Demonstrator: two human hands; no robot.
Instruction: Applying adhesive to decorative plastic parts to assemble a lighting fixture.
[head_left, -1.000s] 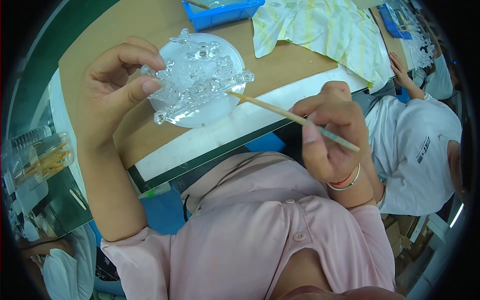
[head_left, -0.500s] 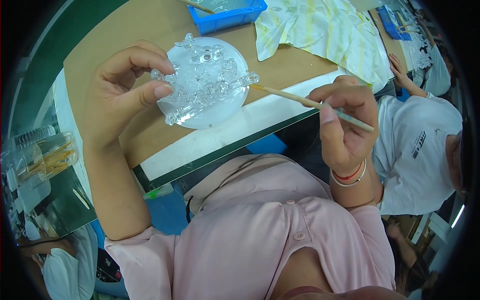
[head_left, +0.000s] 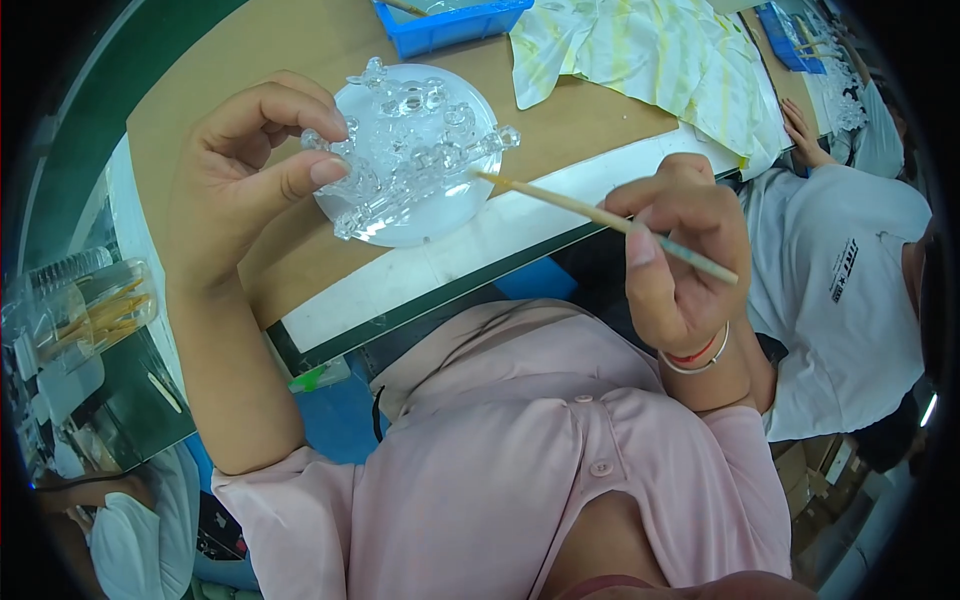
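Observation:
A cluster of clear plastic pieces joined on a frame [head_left: 425, 165] is pinched at its left end between the thumb and fingers of my left hand [head_left: 235, 180]. It is held over a round white dish [head_left: 410, 236] on the table; whether it touches the dish, I cannot tell. My right hand [head_left: 690, 245] is closed on a thin wooden-handled paintbrush [head_left: 565, 203]. The brush slants leftward, its yellowish tip close to the lower right edge of the clear cluster. Contact between tip and plastic cannot be made out.
Beyond the dish stands a blue tray [head_left: 455, 35] with a stick in it. A yellow-striped white cloth [head_left: 640, 60] lies to its right. Clear containers with yellowish sticks [head_left: 110, 315] sit at far left. A person in a white shirt [head_left: 840, 300] works on my right.
The paintbrush tip has moved left and slightly down, from the cluster's right end to its lower edge. My right hand shifted a little with it. The left hand keeps its pinch.

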